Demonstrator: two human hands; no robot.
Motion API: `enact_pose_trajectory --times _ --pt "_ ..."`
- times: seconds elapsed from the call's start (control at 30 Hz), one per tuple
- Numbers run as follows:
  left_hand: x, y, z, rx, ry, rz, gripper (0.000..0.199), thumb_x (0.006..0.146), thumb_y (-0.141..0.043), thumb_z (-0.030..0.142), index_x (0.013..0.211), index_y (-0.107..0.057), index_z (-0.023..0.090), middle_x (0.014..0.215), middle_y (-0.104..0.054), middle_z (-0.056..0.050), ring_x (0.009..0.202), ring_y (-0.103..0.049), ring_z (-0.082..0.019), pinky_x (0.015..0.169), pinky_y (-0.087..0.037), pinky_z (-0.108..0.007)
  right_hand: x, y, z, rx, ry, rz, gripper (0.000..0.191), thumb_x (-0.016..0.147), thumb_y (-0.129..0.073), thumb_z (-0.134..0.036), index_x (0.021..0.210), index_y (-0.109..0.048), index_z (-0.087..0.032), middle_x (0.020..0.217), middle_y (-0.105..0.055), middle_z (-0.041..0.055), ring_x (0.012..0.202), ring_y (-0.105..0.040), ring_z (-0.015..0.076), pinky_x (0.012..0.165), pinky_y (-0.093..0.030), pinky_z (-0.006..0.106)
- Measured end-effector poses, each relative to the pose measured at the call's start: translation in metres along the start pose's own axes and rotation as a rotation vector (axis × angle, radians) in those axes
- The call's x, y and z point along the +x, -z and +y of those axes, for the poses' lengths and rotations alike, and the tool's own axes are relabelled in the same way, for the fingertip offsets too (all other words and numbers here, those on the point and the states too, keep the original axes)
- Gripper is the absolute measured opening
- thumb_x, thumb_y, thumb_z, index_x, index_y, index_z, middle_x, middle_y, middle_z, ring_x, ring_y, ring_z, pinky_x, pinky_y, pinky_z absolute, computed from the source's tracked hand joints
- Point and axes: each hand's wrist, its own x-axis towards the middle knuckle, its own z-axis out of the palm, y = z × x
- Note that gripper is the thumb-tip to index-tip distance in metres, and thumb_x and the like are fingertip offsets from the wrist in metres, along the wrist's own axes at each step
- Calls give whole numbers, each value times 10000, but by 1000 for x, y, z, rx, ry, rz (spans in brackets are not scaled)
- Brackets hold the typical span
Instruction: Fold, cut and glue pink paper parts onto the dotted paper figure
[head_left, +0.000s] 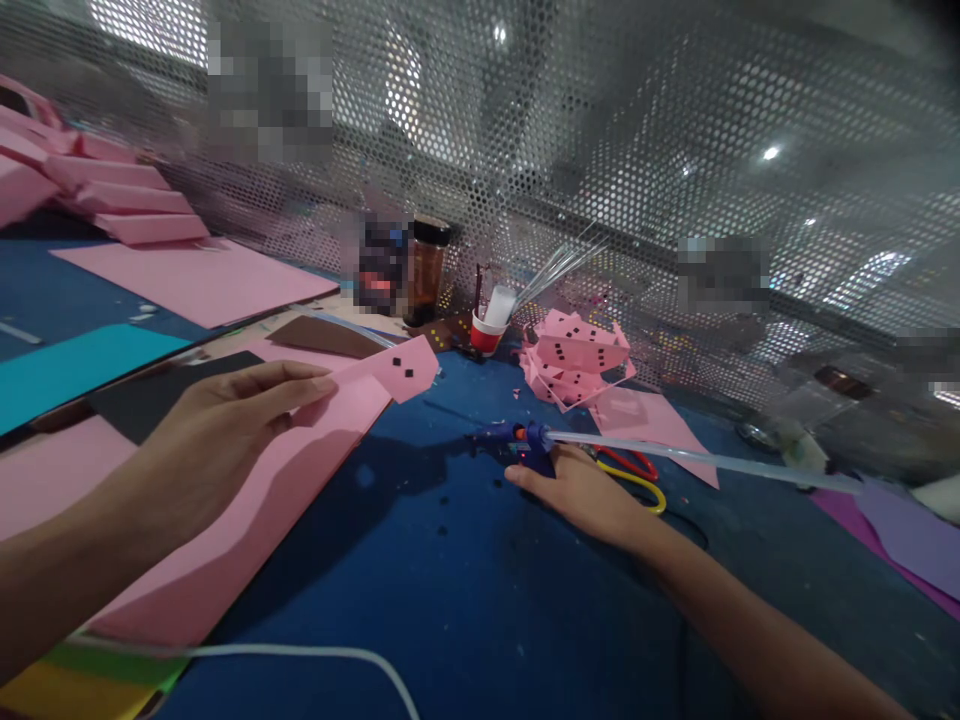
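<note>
Between thumb and fingers, my left hand (232, 420) pinches a pink paper piece (412, 368) with two small black squares on its rounded end. Below it lies a long pink paper sheet (300, 480). My right hand (585, 490) is wrapped round the handle of a blue glue gun (525, 440), whose nozzle points left. A long clear glue stick (697, 462) sticks out of its back. Scissors (637, 485) with red and yellow handles lie just behind that hand, their blades hidden. Several pink pieces with black squares (574, 355) are heaped beyond the gun.
A red and white cup (489, 335) holds clear sticks, beside a brown jar (429, 270). Pink folded paper (127, 190), a teal sheet (90, 365) and purple sheets (907, 535) lie around. A white cord (300, 652) crosses the front; a perforated metal screen (637, 130) rises behind.
</note>
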Motion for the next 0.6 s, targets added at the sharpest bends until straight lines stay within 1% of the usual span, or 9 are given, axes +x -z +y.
enact_pose_trajectory --times 0.1,0.17,0.27,0.33,0.4,0.5,0.6 --pt "2 3 -4 -12 61 3 227 589 -834 433 658 -707 259 729 -599 -4 738 -533 -198 704 -416 -362 -1 -1 0 -7 -6 20 412 913 -621 -616 991 -725 -225 991 -758 99 1108 -680 309 964 -498 422" --pt "4 6 -10 -26 88 5 223 588 -840 410 697 -724 254 787 -640 -13 786 -557 -205 728 -425 -358 -2 -1 1 -1 -2 19 395 923 -609 -613 889 -718 -235 867 -746 79 1021 -697 296 924 -511 415" --pt "7 10 -17 -56 72 -9 226 614 -849 383 764 -749 248 856 -679 -16 828 -577 -199 741 -433 -339 -2 -1 3 42 15 8 380 940 -600 -584 805 -701 -244 715 -698 38 842 -698 264 842 -525 400" --pt "8 11 -19 -57 63 -13 240 627 -859 381 796 -761 243 857 -682 -13 832 -579 -191 740 -435 -323 -4 -1 3 79 19 5 376 947 -598 -571 801 -695 -239 671 -667 17 731 -671 237 787 -525 387" --pt "8 11 -20 -41 73 -13 248 637 -865 395 801 -767 237 827 -666 -9 828 -573 -187 738 -432 -313 -7 0 2 110 13 7 377 951 -595 -572 829 -693 -229 679 -655 9 673 -642 212 755 -521 377" --pt "9 11 -23 -27 91 -42 258 674 -863 430 820 -769 239 836 -655 -5 828 -554 -178 732 -418 -299 -16 2 -2 123 -1 34 378 954 -590 -585 897 -695 -226 697 -650 4 658 -620 201 752 -519 379" --pt "10 12 -29 -11 98 -106 249 727 -857 447 820 -755 239 825 -639 10 789 -526 -155 720 -408 -277 -28 3 -9 105 -8 100 370 953 -589 -595 943 -686 -239 695 -649 0 678 -618 209 775 -528 390"
